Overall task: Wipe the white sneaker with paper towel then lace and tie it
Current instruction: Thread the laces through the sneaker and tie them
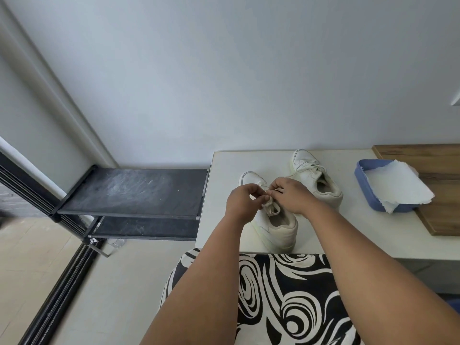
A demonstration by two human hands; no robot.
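Sneaker (pixel 271 220) work sits right under our hands on the white counter (pixel 224 170): the near shoe lies with its long axis running away from us, toe pointing up and a little to the left past our left hand, heel opening toward our body. Starting at the left, our left hand (pixel 240 199) has its fingers curled in, pinching the lace (pixel 271 207) just above the tongue. Immediately to its right, our right hand (pixel 290 194) is also curled and pinching the lace, and the two sets of fingertips nearly touch over the shoe's midline. A loop hangs below them toward the heel, so we judge the bow is being formed and the next pull should go outward, across the shoe's axis, each hand to its own side. Both hands are equally near. Beyond our right hand stands the second sneaker (pixel 316 178), already tied, toe also pointing away. Farther right, well apart from either hand, a blue tray (pixel 361 180) holds the paper towel (pixel 395 185), resting on a wooden board (pixel 443 207).
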